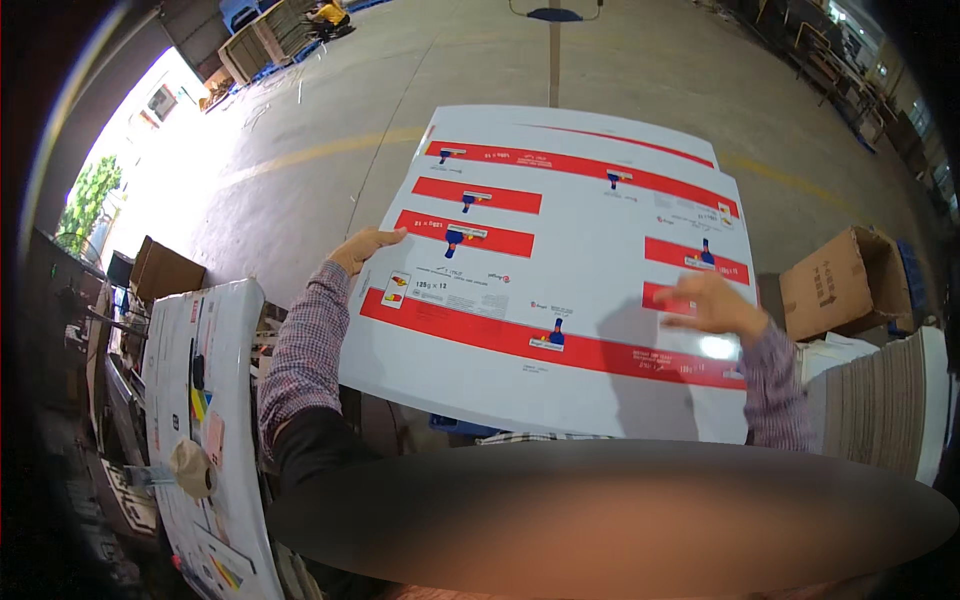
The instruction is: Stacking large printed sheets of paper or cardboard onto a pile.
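A large white printed sheet (590,235) with red bands and small blue figures lies before me on a stack of similar sheets. At its left edge is my left hand (362,250), with the thumb laid on top and the other fingers mostly hidden past the edge; it appears to grip the sheet there. Over the right part of the sheet hovers my right hand (722,303), its fingers apart and holding nothing. That hand and arm cast a shadow on the print. Another sheet's edge (640,137) shows beyond the top one, slightly offset.
To the left stands a white-topped stack (170,370) with a tape roll (192,470) on it. An open cardboard box (835,285) and a pile of boards (875,410) are at the right. A metal post (554,65) rises beyond the sheets. A person (328,15) is far off.
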Demonstrator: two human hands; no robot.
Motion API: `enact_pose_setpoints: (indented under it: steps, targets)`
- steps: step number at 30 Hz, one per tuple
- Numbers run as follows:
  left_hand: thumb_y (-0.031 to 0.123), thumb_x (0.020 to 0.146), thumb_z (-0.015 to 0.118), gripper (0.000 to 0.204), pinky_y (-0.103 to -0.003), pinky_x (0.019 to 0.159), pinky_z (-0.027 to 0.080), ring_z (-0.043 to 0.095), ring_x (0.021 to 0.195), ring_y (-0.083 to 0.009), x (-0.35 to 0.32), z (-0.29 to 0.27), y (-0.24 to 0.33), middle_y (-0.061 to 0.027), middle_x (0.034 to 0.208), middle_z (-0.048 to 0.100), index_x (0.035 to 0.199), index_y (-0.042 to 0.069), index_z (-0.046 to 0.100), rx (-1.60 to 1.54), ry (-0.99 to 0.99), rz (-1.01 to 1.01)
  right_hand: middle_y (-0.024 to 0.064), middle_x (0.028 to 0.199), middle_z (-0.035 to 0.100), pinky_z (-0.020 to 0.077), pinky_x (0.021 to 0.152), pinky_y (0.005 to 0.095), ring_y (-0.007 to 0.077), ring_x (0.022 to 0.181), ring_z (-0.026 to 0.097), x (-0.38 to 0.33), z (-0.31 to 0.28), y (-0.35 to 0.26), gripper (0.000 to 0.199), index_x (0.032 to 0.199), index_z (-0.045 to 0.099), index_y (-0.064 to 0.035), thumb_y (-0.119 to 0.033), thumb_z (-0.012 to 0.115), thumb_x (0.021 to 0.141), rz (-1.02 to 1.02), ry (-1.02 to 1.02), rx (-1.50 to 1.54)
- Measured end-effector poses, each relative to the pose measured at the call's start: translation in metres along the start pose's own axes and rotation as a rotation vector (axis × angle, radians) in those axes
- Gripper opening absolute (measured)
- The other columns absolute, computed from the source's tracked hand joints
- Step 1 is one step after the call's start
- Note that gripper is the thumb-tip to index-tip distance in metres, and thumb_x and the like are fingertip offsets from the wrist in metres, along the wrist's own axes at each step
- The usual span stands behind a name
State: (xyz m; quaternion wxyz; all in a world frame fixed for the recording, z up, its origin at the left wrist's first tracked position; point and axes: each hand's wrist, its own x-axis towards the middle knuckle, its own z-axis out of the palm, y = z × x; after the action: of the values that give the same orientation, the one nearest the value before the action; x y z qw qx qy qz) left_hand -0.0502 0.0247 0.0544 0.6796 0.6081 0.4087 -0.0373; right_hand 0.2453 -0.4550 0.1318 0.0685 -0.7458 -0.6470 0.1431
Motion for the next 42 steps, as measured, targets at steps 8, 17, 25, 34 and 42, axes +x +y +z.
enact_pose_setpoints:
  steps: [8, 17, 25, 34, 42]
  targets:
    - [0.018, 0.080, 0.070, 0.037, -0.030, 0.068, 0.053, 0.064, 0.077, -0.0174, -0.089, 0.034, 0.040, -0.0132, 0.092, 0.067, 0.106, -0.007, 0.060, 0.182, 0.137, 0.568, 0.0171, 0.110, 0.061, 0.0448, 0.089, 0.0376, 0.0288, 0.102, 0.058, 0.227, -0.099, 0.127, 0.065, 0.122, 0.056, -0.0065, -0.056, 0.063, 0.080, 0.188, 0.264, -0.176]
    - [0.016, 0.083, 0.067, 0.029, -0.028, 0.068, 0.051, 0.063, 0.077, -0.0162, -0.137, 0.045, 0.019, -0.0104, 0.089, 0.068, 0.102, -0.005, 0.062, 0.118, 0.210, 0.629, 0.0059, 0.084, 0.070, 0.0501, 0.070, 0.0270, 0.0144, 0.076, 0.064, 0.267, -0.159, 0.131, 0.040, 0.093, 0.070, 0.0002, -0.022, 0.085, 0.063, 0.144, -0.191, 0.303]
    - [0.018, 0.084, 0.063, 0.018, -0.032, 0.056, 0.045, 0.058, 0.062, -0.0163, -0.090, -0.021, 0.056, -0.0134, 0.067, 0.061, 0.090, 0.001, 0.060, 0.682, 0.635, 0.865, 0.0150, 0.090, 0.067, 0.0493, 0.072, 0.0344, 0.0249, 0.080, 0.064, 0.179, -0.183, -0.013, 0.043, 0.101, 0.059, 0.0034, -0.027, 0.074, 0.075, -0.102, -0.066, -0.053]
    - [0.022, 0.088, 0.051, 0.029, -0.040, 0.083, 0.047, 0.062, 0.093, -0.0307, -0.019, 0.162, 0.236, -0.0198, 0.094, 0.065, 0.100, -0.001, 0.062, 1.492, 0.366, 1.210, 0.0275, 0.131, 0.040, 0.0277, 0.101, 0.0561, 0.0426, 0.124, 0.037, 0.086, 0.002, -0.116, 0.067, 0.121, 0.043, 0.0057, -0.035, 0.069, 0.075, 0.046, 0.575, -0.342]
    - [0.041, 0.090, 0.035, 0.056, -0.045, 0.095, 0.041, 0.054, 0.112, -0.0374, 0.030, 0.189, 0.091, -0.0235, 0.126, 0.053, 0.118, -0.003, 0.056, 1.251, -0.076, 0.538, 0.0231, 0.140, 0.033, 0.0174, 0.104, 0.0602, 0.0421, 0.132, 0.028, 0.019, 0.006, -0.158, 0.078, 0.130, 0.042, -0.0020, -0.058, 0.060, 0.078, 0.008, 0.253, -0.217]
